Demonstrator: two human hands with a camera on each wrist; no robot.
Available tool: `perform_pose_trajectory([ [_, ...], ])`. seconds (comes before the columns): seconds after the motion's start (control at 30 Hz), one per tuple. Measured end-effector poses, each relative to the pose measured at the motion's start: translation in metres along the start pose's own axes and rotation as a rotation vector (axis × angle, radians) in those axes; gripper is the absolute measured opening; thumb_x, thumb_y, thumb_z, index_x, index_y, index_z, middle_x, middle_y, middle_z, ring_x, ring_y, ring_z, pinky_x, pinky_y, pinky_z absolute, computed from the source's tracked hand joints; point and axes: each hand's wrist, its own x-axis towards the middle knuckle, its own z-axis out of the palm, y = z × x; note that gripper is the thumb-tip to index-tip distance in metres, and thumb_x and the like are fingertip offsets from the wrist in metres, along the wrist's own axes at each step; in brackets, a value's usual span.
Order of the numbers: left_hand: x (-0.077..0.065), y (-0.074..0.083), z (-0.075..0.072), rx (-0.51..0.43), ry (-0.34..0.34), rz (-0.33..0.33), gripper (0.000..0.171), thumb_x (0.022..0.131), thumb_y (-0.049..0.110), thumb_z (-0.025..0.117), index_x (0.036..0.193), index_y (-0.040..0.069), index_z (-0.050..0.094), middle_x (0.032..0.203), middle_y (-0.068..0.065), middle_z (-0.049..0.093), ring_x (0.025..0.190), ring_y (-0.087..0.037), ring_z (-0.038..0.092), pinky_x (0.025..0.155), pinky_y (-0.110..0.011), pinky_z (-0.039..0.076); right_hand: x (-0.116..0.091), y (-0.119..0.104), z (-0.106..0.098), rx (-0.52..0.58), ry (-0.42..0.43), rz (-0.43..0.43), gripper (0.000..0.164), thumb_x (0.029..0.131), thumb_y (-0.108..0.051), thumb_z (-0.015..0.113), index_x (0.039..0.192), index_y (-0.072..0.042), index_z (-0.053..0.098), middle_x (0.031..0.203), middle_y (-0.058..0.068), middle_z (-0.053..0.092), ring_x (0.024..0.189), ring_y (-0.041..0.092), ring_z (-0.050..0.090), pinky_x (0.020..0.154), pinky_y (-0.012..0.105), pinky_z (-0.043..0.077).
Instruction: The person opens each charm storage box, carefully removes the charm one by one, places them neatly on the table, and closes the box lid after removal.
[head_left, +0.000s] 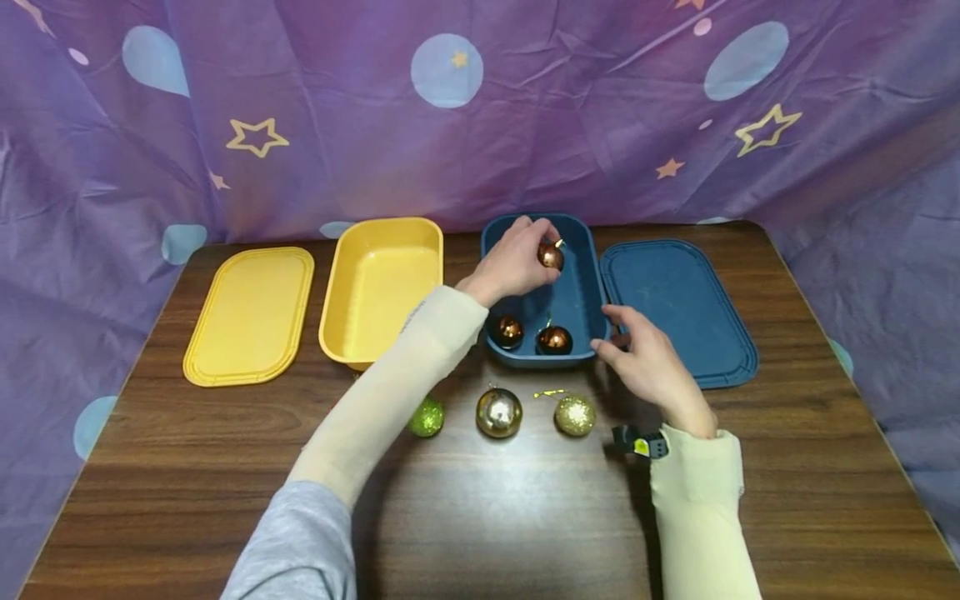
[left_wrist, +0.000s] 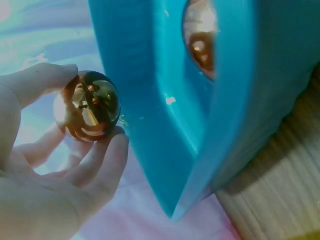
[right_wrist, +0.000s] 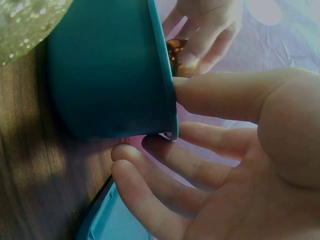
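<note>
My left hand (head_left: 517,260) holds a shiny brown Christmas bauble (head_left: 551,256) between thumb and fingertips, over the far part of the blue container (head_left: 545,362). The same bauble (left_wrist: 90,106) shows in the left wrist view, with its cap turned toward the container. Two more brown baubles lie inside at the near end, one at the left (head_left: 506,332) and one at the middle (head_left: 554,340). At the container's near right corner is my right hand (head_left: 648,362). Its thumb (right_wrist: 220,95) and fingertips touch the rim, and the fingers are loosely extended.
A yellow container (head_left: 382,292) stands left of the blue one, partly behind my left forearm. Its yellow lid (head_left: 251,317) lies farther left; a blue lid (head_left: 678,308) lies right. In front are green (head_left: 427,417), shiny gold (head_left: 498,412) and glittery gold (head_left: 575,415) baubles.
</note>
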Motion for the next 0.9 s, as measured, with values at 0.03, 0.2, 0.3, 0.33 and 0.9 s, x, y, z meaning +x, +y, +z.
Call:
perform_pose_trajectory([
  [0.03, -0.001, 0.0, -0.001, -0.007, 0.005, -0.007, 0.046, 0.086, 0.032, 0.071, 0.126, 0.016, 0.054, 0.117, -0.005, 0.05, 0.102, -0.018, 0.05, 0.089, -0.031, 0.047, 0.0, 0.0, 0.0, -0.001, -0.003, 0.002, 0.056, 0.097, -0.02, 0.056, 0.145, -0.001, 0.035, 0.132, 0.026, 0.049, 0.108, 0.037, 0.058, 0.088, 0.053, 0.046],
  [0.2, -0.006, 0.002, -0.009, -0.045, 0.044, -0.041, 0.046, 0.085, 0.033, 0.072, 0.124, 0.017, 0.055, 0.116, -0.005, 0.05, 0.103, -0.018, 0.05, 0.089, -0.03, 0.047, 0.0, 0.0, 0.0, -0.003, -0.013, 0.005, 0.056, 0.098, -0.02, 0.055, 0.146, -0.001, 0.034, 0.126, 0.024, 0.052, 0.108, 0.037, 0.057, 0.087, 0.051, 0.046],
  [0.3, -0.01, 0.004, -0.015, -0.071, 0.06, -0.049, 0.045, 0.085, 0.033, 0.073, 0.123, 0.018, 0.056, 0.115, -0.004, 0.051, 0.102, -0.017, 0.05, 0.088, -0.03, 0.046, 0.0, 0.0, 0.0, -0.004, -0.011, 0.001, 0.056, 0.098, -0.021, 0.055, 0.146, -0.001, 0.035, 0.125, 0.024, 0.053, 0.108, 0.037, 0.056, 0.085, 0.051, 0.047],
  [0.33, -0.012, 0.005, -0.017, -0.08, 0.064, -0.047, 0.045, 0.085, 0.033, 0.073, 0.123, 0.018, 0.056, 0.115, -0.004, 0.051, 0.102, -0.017, 0.05, 0.088, -0.029, 0.046, 0.0, 0.0, 0.0, -0.004, -0.012, 0.0, 0.056, 0.098, -0.021, 0.055, 0.146, -0.001, 0.035, 0.126, 0.024, 0.052, 0.108, 0.038, 0.056, 0.085, 0.051, 0.047],
  [0.9, -0.047, 0.009, -0.039, -0.194, 0.143, 0.095, 0.035, 0.089, 0.027, 0.068, 0.121, 0.018, 0.057, 0.109, -0.005, 0.052, 0.099, -0.017, 0.049, 0.086, -0.03, 0.046, 0.002, 0.0, 0.0, -0.001, -0.017, 0.002, 0.056, 0.098, -0.023, 0.055, 0.146, -0.002, 0.034, 0.131, 0.025, 0.05, 0.112, 0.04, 0.055, 0.084, 0.05, 0.049],
])
